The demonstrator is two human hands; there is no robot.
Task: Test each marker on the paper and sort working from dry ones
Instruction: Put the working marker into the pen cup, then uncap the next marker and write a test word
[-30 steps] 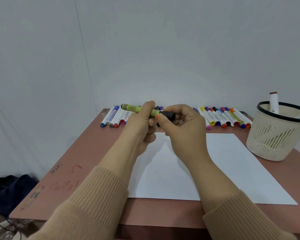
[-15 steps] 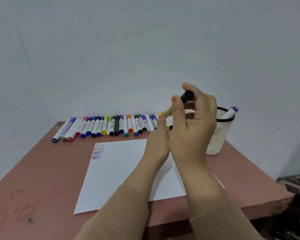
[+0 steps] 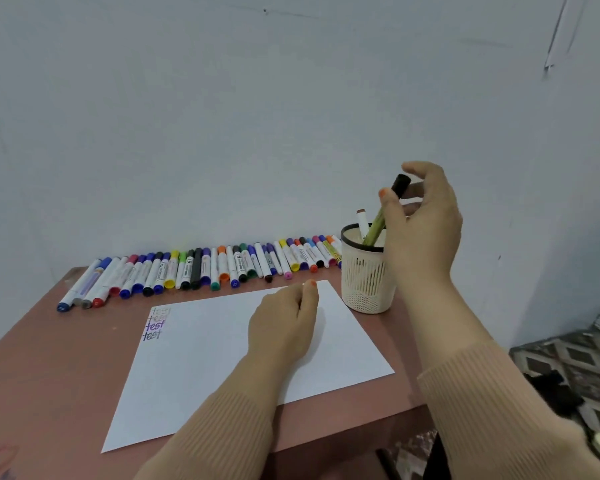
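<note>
My right hand [image 3: 426,230] pinches an olive-green marker [image 3: 374,230] with a black cap between thumb and fingers. The marker is tilted, and its lower end dips inside the cream mesh basket [image 3: 366,282]. A white marker [image 3: 362,220] stands in the same basket. My left hand [image 3: 284,327] rests on the white paper [image 3: 205,375] with loosely curled fingers, holding nothing. The word "test" [image 3: 155,323] is written several times at the paper's top left corner. A long row of capped markers [image 3: 201,268] lies along the wall behind the paper.
The reddish-brown table [image 3: 32,375] ends just right of the basket and in front of the paper. Patterned floor [image 3: 568,368] shows beyond the right edge. A pale wall stands close behind the marker row.
Both hands held the olive marker together before. My left hand has let go and dropped onto the paper. My right hand carried the marker right, into the basket. The view swung right.
</note>
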